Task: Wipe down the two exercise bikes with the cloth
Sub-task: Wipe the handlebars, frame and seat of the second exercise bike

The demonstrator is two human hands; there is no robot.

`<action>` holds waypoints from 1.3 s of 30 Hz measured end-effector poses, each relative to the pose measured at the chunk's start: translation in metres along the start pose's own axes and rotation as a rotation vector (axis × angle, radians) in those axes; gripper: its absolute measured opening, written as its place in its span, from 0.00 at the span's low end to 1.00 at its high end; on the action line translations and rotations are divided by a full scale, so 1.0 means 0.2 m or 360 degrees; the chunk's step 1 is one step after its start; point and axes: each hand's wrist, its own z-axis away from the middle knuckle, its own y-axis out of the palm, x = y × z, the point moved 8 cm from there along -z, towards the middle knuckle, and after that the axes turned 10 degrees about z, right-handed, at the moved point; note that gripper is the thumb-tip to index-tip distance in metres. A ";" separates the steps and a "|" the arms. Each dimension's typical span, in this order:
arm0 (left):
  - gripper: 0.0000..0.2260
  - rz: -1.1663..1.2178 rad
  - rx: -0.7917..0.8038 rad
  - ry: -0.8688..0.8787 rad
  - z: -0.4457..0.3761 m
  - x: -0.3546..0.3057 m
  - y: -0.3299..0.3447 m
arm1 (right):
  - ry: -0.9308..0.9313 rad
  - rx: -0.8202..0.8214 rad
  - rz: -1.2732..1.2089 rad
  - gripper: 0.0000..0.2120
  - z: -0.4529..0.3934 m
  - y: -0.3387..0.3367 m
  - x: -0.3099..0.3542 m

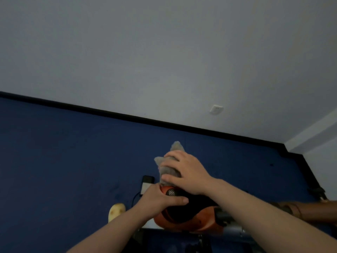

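Note:
An orange and black exercise bike housing (pixel 184 214) fills the lower middle of the head view. My right hand (pixel 186 172) presses a grey cloth (pixel 168 161) flat on the far end of the housing, fingers spread over it. My left hand (pixel 162 198) grips the near left side of the housing, thumb lying across its black top. A grey metal bar (pixel 235 229) of the bike runs off to the right. Only one bike shows in this view.
Dark blue floor (pixel 73 161) runs to a black skirting (pixel 127 116) under a pale wall. A socket (pixel 216 109) sits low on the wall. A black adapter with cable (pixel 146 183) and a yellowish shoe tip (pixel 116 210) lie left of the bike. Another person's arm (pixel 310 209) enters from the right.

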 end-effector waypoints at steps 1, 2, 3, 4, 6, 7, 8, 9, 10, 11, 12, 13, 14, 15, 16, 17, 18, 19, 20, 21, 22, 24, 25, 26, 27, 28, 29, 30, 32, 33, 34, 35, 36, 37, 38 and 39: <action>0.19 -0.0002 -0.0012 -0.0007 0.00 0.00 0.00 | -0.0020 0.0064 -0.0037 0.20 -0.01 0.01 -0.02; 0.21 -0.0009 -0.0015 -0.0012 0.00 0.00 0.00 | 0.0073 0.0157 -0.0130 0.20 -0.04 0.03 -0.06; 0.23 -0.0012 -0.0015 -0.0013 -0.01 0.00 0.00 | 0.0251 0.0230 -0.0276 0.19 -0.09 0.04 -0.12; 0.25 -0.0003 -0.0016 -0.0011 0.00 -0.01 0.00 | 0.0445 0.0276 -0.0393 0.17 -0.13 0.05 -0.16; 0.27 0.0010 -0.0035 -0.0001 0.00 0.00 0.00 | 0.0573 0.0355 -0.0283 0.15 -0.18 0.06 -0.14; 0.27 0.0006 -0.0051 0.0020 0.01 -0.01 -0.01 | 0.0430 0.0347 -0.0059 0.15 -0.19 0.06 -0.08; 0.27 0.0002 -0.0061 0.0052 0.01 -0.01 -0.01 | 0.0218 0.0283 0.0171 0.14 -0.18 0.05 0.00; 0.27 0.0000 -0.0059 0.0094 0.01 -0.02 -0.01 | 0.0007 0.0235 0.0318 0.15 -0.17 0.05 0.07; 0.27 -0.0003 -0.0049 0.0120 0.01 -0.03 0.00 | -0.0103 0.0230 0.0334 0.15 -0.15 0.04 0.10; 0.27 0.0001 -0.0041 0.0114 0.01 -0.03 0.00 | -0.0104 0.0280 0.0278 0.16 -0.16 0.06 0.07; 0.28 0.0013 -0.0024 0.0083 0.01 -0.03 0.00 | 0.0025 0.0369 0.0119 0.18 -0.18 0.06 0.01; 0.28 0.0036 -0.0006 0.0044 0.01 -0.03 0.01 | 0.0236 0.0439 -0.0118 0.19 -0.19 0.06 -0.07; 0.28 0.0061 0.0016 0.0002 0.01 -0.01 0.01 | 0.0455 0.0450 -0.0339 0.19 -0.20 0.07 -0.13; 0.28 0.0077 0.0034 -0.0025 0.01 -0.01 0.02 | 0.0602 0.0408 -0.0434 0.18 -0.21 0.07 -0.16; 0.28 0.0082 0.0039 -0.0031 0.01 -0.01 0.02 | 0.0637 0.0346 -0.0388 0.17 -0.20 0.06 -0.16; 0.28 0.0073 0.0031 -0.0018 0.01 0.00 0.02 | 0.0569 0.0286 -0.0235 0.16 -0.18 0.06 -0.14; 0.27 0.0057 0.0016 0.0008 0.01 -0.01 0.02 | 0.0402 0.0210 -0.0028 0.16 -0.15 0.05 -0.08; 0.27 0.0050 0.0001 0.0043 0.01 -0.01 0.02 | 0.0215 0.0170 0.0102 0.16 -0.11 0.05 -0.02; 0.26 0.0055 -0.0007 0.0072 0.00 -0.02 0.02 | 0.0069 0.0156 0.0101 0.17 -0.09 0.05 0.00; 0.26 0.0057 -0.0006 0.0078 0.00 -0.02 0.02 | 0.0042 0.0181 -0.0014 0.18 -0.09 0.05 -0.02; 0.26 0.0057 0.0012 0.0065 0.01 -0.03 0.02 | 0.0174 0.0249 -0.0240 0.18 -0.10 0.06 -0.09; 0.28 0.0065 0.0063 0.0039 0.01 -0.02 0.03 | 0.0578 0.0300 -0.0643 0.19 -0.13 0.08 -0.22; 0.29 0.0073 0.0072 0.0036 0.00 -0.03 0.04 | 0.0683 0.0284 -0.0662 0.20 -0.13 0.09 -0.25; 0.29 0.0081 0.0067 0.0038 0.00 -0.03 0.04 | 0.0682 0.0234 -0.0512 0.20 -0.12 0.09 -0.24; 0.29 0.0090 0.0052 0.0043 0.00 -0.03 0.04 | 0.0599 0.0164 -0.0310 0.19 -0.09 0.08 -0.20; 0.28 0.0086 0.0043 0.0045 0.00 -0.03 0.04 | 0.0469 0.0072 -0.0114 0.19 -0.05 0.06 -0.14; 0.27 0.0072 0.0041 0.0041 0.00 -0.03 0.04 | 0.0333 0.0004 -0.0005 0.19 -0.01 0.04 -0.08; 0.24 0.0055 0.0042 0.0039 0.00 -0.04 0.04 | 0.0218 -0.0018 0.0015 0.20 0.01 0.03 -0.06; 0.16 0.0051 0.0047 0.0028 0.01 -0.06 0.05 | 0.0238 0.0094 -0.0182 0.22 -0.01 0.07 -0.13; 0.14 0.0054 0.0058 0.0023 0.02 -0.07 0.05 | 0.0379 0.0152 -0.0388 0.24 -0.03 0.08 -0.20; 0.14 0.0046 0.0074 0.0018 0.02 -0.07 0.05 | 0.0562 0.0182 -0.0548 0.27 -0.05 0.10 -0.27; 0.14 0.0033 0.0088 0.0015 0.02 -0.07 0.06 | 0.0715 0.0200 -0.0618 0.27 -0.05 0.12 -0.31; 0.13 0.0025 0.0099 0.0007 0.03 -0.07 0.06 | 0.0770 0.0196 -0.0567 0.25 -0.04 0.12 -0.31; 0.13 0.0027 0.0102 -0.0002 0.03 -0.07 0.06 | 0.0727 0.0167 -0.0424 0.23 -0.02 0.10 -0.28; 0.12 0.0037 0.0093 -0.0009 0.04 -0.07 0.06 | 0.0612 0.0116 -0.0260 0.21 0.01 0.08 -0.21; 0.12 0.0044 0.0076 -0.0011 0.03 -0.06 0.06 | 0.0473 0.0062 -0.0129 0.20 0.04 0.04 -0.13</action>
